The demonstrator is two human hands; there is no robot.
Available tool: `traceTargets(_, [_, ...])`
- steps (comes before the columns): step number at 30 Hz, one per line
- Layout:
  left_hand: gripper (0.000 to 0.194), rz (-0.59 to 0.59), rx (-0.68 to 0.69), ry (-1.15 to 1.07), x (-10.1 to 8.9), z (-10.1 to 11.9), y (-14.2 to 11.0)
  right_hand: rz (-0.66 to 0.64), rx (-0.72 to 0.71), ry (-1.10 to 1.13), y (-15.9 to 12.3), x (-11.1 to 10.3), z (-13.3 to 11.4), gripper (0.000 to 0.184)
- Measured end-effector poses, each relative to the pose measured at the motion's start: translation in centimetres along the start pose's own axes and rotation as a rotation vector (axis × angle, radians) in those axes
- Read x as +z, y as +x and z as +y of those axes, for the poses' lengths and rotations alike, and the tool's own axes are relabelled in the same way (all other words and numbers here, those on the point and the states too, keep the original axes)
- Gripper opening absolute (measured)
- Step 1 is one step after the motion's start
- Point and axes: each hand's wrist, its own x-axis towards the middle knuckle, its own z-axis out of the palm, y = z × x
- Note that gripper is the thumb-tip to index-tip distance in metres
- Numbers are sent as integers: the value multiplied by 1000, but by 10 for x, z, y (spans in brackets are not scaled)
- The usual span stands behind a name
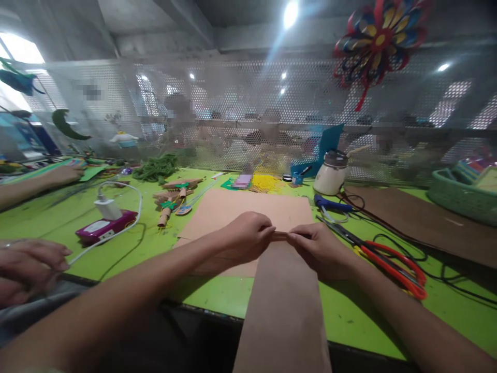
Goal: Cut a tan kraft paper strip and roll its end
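A long strip of brown paper [287, 311] runs from the table toward me and over its front edge. At its far end, which looks folded or rolled into a narrow band, both of my hands pinch it. My left hand [248, 235] closes on the left end of that band. My right hand [320, 248] grips the right end between thumb and fingers. Under and behind my hands lie flat sheets of tan paper [248, 202] on the green table. Scissors with red-orange handles [399, 264] rest beside my right forearm, near a blue-handled glue gun [334, 203].
A purple power strip [106, 225] with a white charger and cable sits left. Small brown roll figures [171, 199], green yarn [157, 168] and yellow strands [267, 182] lie farther back. A cream jug [331, 173] and green basket [462, 194] stand right. Another person's hand [31, 267] is at left.
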Motion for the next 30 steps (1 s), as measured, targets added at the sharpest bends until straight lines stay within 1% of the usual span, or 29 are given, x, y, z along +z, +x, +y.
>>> traceTargets(3, [29,-54,77,72,-12,1,6,-17,30,31,-1,-1,0,32])
traceTargets(5, [29,-27,69,81,-14,3,7,-5,29,53,0,-1,1,33])
traceTargets(8, [32,38,55,83,-10,7,4,13,37,90,1,-2,4,33])
traceTargets(10, [32,58,76,70,-5,8,2,8,52,112,3,-2,4,33])
traceTargets(15, [28,37,107,6,-2,9,-1,11,31,154,3,0,-1,32])
traceTargets(18, [29,29,60,-23,-1,15,-10,-13,28,118,4,3,-1,31])
traceTargets(19, [31,52,20,-33,-1,18,-13,-29,20,95,5,4,0,32])
traceTargets(22, [32,44,-39,-63,0,21,-22,-62,-36,21,7,7,4,32])
traceTargets(27, [28,-44,-20,-103,2,12,-18,-70,-65,-35,8,7,8,30])
traceTargets(30, [26,-59,2,-103,3,7,-15,-75,-79,-57,8,6,8,30])
